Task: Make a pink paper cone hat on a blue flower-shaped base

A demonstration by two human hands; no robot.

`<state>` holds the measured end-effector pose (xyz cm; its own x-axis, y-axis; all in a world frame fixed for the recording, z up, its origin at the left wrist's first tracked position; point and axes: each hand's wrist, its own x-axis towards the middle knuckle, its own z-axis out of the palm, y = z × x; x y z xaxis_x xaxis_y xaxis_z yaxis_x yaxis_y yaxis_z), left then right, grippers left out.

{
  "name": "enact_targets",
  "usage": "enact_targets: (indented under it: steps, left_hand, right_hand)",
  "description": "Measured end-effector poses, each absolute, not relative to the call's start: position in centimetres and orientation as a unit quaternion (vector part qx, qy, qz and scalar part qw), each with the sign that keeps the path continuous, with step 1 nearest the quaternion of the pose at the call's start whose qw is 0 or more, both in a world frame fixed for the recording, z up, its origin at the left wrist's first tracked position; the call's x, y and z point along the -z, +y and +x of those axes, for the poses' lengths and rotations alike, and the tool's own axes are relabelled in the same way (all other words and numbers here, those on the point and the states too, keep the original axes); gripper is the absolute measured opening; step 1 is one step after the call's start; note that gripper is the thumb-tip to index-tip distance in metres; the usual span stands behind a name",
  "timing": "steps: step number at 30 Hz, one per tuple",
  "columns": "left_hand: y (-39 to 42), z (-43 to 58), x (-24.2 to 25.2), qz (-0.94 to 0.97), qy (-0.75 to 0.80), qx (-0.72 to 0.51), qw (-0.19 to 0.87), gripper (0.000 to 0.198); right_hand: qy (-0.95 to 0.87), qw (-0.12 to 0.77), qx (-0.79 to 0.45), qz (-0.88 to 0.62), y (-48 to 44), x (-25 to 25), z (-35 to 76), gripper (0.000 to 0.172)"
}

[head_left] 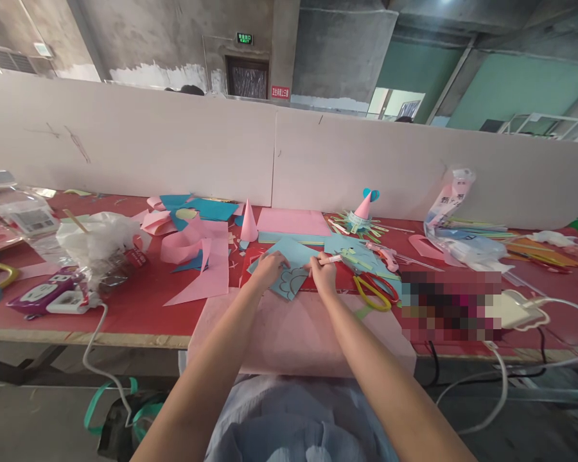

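- The blue sheet [296,251] lies near the middle of the frame on the red bench [139,314], turned cornerwise, with dark scalloped curves on its lower part.
- To draw cleanly here, I would keep the sheet pinned close to the line, hold the pen lightly, and pull each curve in one steady stroke, turning the paper rather than twisting the wrist.
- The left hand [270,268] rests on the sheet's left side, fingers bent and spread, gripping nothing visible.
- The right hand [323,273] is closed around a white pen [331,259] at the sheet's right edge; whether the tip touches paper I cannot tell.
- Both forearms reach up from the lower frame, converging towards the sheet.
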<state>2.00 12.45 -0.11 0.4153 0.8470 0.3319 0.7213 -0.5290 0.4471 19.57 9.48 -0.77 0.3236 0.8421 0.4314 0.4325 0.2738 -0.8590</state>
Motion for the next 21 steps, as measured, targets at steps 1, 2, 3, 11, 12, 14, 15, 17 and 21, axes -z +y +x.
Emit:
enact_targets:
  steps: [1, 2, 3, 11, 12, 14, 15, 17, 21]
  left_hand:
    - [12.45, 2.0, 0.12, 0.832, 0.472, -0.265, 0.119, 0.03]
    - [12.45, 1.99, 0.12, 0.832, 0.472, -0.264, 0.119, 0.03]
    - [12.44, 1.99, 0.13, 0.833, 0.472, -0.264, 0.12, 0.03]
    - [12.46, 2.02, 0.22, 0.834, 0.466, -0.273, 0.116, 0.031]
    - [12.49, 2.03, 0.24, 0.834, 0.465, -0.274, 0.116, 0.031]
    - [12.57, 2.03, 0.26, 0.834, 0.465, -0.272, 0.117, 0.031]
    - [12.59, 2.03, 0.25, 0.834, 0.466, -0.27, 0.117, 0.031]
    - [12.6, 2.03, 0.21, 0.835, 0.467, -0.264, 0.119, 0.03]
    - [12.43, 2.04, 0.07, 0.834, 0.474, -0.256, 0.119, 0.031]
  right_hand:
    - [-0.558, 0.571, -0.177, -0.576, 9.44, 0.74, 19.56, 0.019]
    - [-0.562, 0.566, -0.176, -0.576, 9.4, 0.72, 19.53, 0.019]
    - [-0.566, 0.562, -0.175, -0.578, 9.38, 0.7, 19.49, 0.019]
    - [-0.536, 0.58, -0.162, -0.592, 9.6, 0.92, 19.58, 0.021]
    - [-0.534, 0.582, -0.171, -0.588, 9.58, 0.9, 19.61, 0.021]
    - [-0.541, 0.581, -0.182, -0.58, 9.52, 0.83, 19.6, 0.02]
    - [-0.548, 0.578, -0.181, -0.577, 9.49, 0.79, 19.57, 0.02]
    - [-0.56, 0.57, -0.172, -0.576, 9.45, 0.76, 19.5, 0.019]
    - [-0.541, 0.569, -0.161, -0.597, 9.37, 0.82, 19.52, 0.019]
